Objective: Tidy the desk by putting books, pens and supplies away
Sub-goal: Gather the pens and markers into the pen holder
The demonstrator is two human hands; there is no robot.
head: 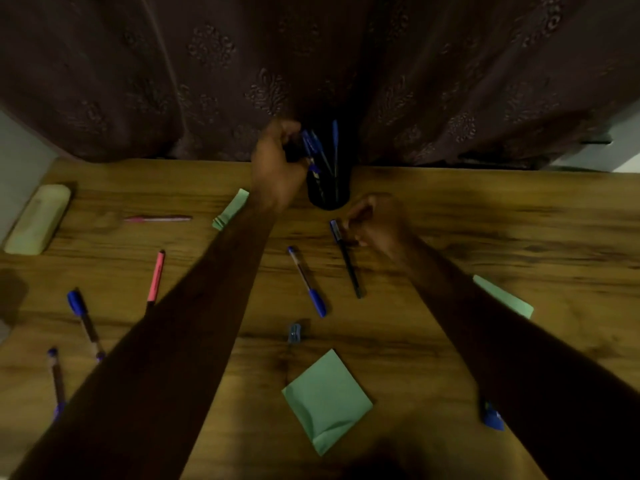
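A black pen holder (pixel 328 192) stands at the desk's far edge with several blue pens in it. My left hand (pixel 277 161) is at its left rim, fingers closed around a blue pen (pixel 307 143) that sits in the holder's mouth. My right hand (pixel 377 223) is just right of the holder, pinching the upper end of a dark pen (pixel 346 259) that lies on the wood. A blue-capped pen (pixel 307 282) lies loose beside it. Further left lie two pink pens (pixel 157 218) (pixel 156 277) and two more blue pens (pixel 85 320) (pixel 57 379).
Green paper notes lie on the wooden desk (pixel 485 220): a folded sheet (pixel 327 398) in front, a strip (pixel 231 209) by my left wrist, one (pixel 504 296) under my right forearm. A small sharpener (pixel 294 332), a blue cap (pixel 491 415), a pale case (pixel 38 218) and a dark curtain (pixel 311 64) are around.
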